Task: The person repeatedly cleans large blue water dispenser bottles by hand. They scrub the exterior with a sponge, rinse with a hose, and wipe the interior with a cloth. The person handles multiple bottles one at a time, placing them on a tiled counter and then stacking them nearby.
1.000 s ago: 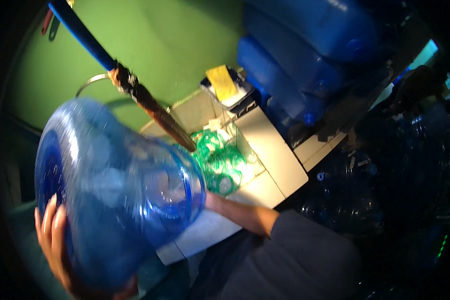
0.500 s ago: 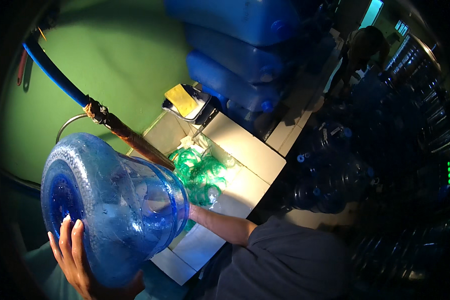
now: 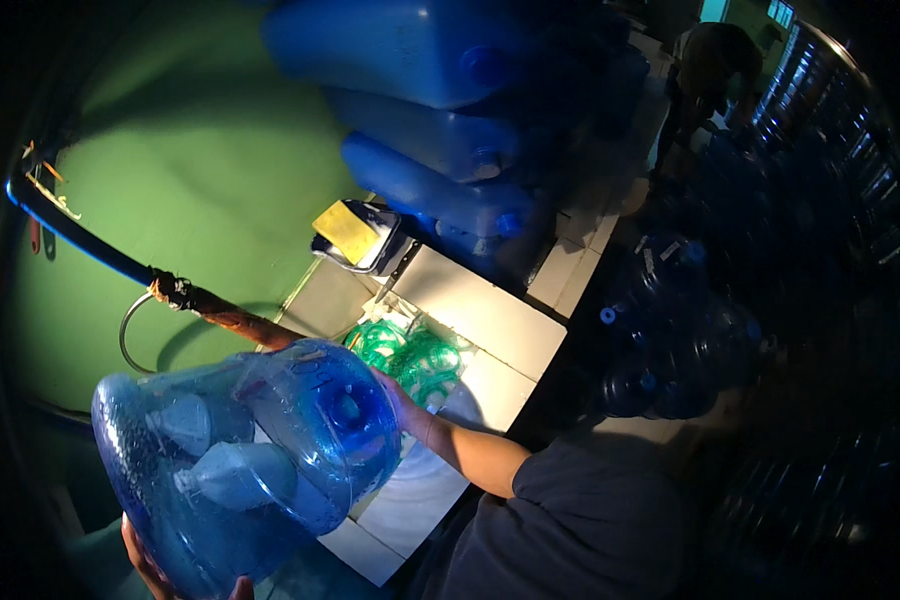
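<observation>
I hold a large clear blue water jug (image 3: 245, 460) tilted on its side in front of me, with water sloshing inside. My left hand (image 3: 145, 565) supports its underside at the lower left; only the fingers show past the jug. My right hand (image 3: 395, 395) grips the jug's other end, near the neck, with the forearm running back to my dark sleeve. A rusty spout on a blue pipe (image 3: 185, 298) ends just above the jug.
A coiled green hose (image 3: 410, 355) lies on the white tiled ledge (image 3: 480, 320). Big blue drums (image 3: 440, 120) are stacked against the green wall. Many blue jugs (image 3: 670, 340) crowd the floor at right. Another person (image 3: 710, 70) stands far back.
The jug has turned and dropped lower in view, its neck end now facing me. The view has swung right, showing more drums and floor jugs.
</observation>
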{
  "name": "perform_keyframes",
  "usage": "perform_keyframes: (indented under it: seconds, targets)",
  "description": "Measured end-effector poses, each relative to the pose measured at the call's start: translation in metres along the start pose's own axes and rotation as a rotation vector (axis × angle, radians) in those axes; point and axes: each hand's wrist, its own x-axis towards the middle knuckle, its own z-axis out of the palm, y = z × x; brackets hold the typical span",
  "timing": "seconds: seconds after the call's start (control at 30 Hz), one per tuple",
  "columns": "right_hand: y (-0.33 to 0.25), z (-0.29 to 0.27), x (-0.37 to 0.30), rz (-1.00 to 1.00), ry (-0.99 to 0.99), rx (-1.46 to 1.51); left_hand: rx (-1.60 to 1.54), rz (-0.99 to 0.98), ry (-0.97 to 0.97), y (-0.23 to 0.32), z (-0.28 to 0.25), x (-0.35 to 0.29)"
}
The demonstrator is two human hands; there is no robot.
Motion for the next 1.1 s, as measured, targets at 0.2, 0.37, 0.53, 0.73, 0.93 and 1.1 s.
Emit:
perform_keyframes:
  seconds: [0.2,0.37,0.53,0.73,0.93,1.1]
  targets:
    - [-0.072,-0.011,-0.031,-0.586,-0.102,-1.148,-0.029,-0.158,0.129,-0.053,0.012,-0.052]
    - [-0.161,0.034,-0.114,-0.544,0.276,-0.8,0.243,0.225,0.391,-0.108,0.067,-0.125]
    - [-0.248,0.074,-0.216,-1.0,0.429,-1.614,0.188,0.015,0.146,-0.065,0.139,-0.162]
    - [-0.329,0.236,-0.447,-1.416,1.079,-1.842,-0.783,-0.03,-0.617,0.049,0.305,-0.101]
    - [-0.404,0.369,-0.537,-1.606,1.422,-2.299,-0.333,0.556,-0.843,0.155,0.507,-0.068]
    - [-0.537,0.364,-0.502,-1.72,1.696,-2.449,-0.053,0.544,-1.031,0.174,0.578,-0.07]
